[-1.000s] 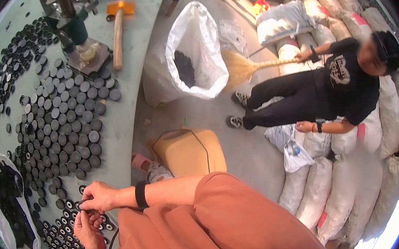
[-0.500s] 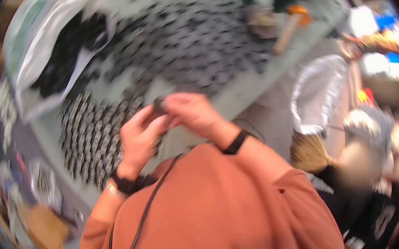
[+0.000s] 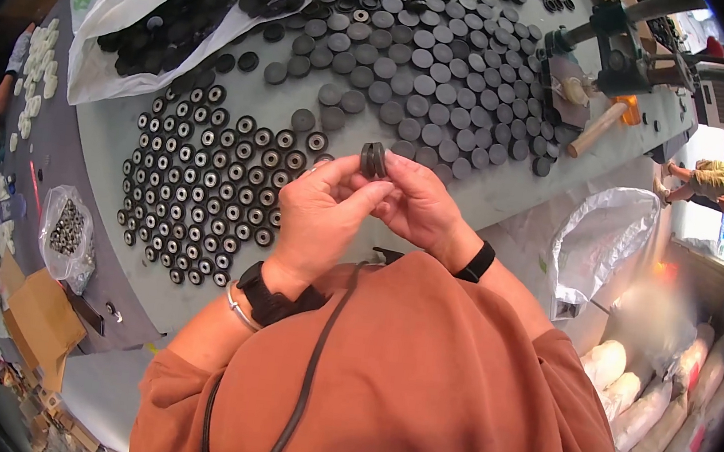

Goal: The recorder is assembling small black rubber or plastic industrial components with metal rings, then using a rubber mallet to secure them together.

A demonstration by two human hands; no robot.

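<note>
Between my two hands is a small black round part, seen edge-on, with a groove around its rim. My left hand is closed, thumb and fingers pinching its near left side. From the other side, my right hand also grips it with bent fingers. Beside my left hand stand rows of black wheels with shiny metal centres. Beyond my hands many plain dark grey round caps lie spread over the grey-green table. Whether the held part is one piece or two pressed together, I cannot tell.
A white sack of black parts lies open at the far left. A bench press and a mallet are at the far right. A clear bag of metal pieces sits left. A white-lined bin stands right, past the table edge.
The view has turned and steadied, so the table and sack sit differently in it. Both hands still hold a dark part between them, now raised edge-on.
</note>
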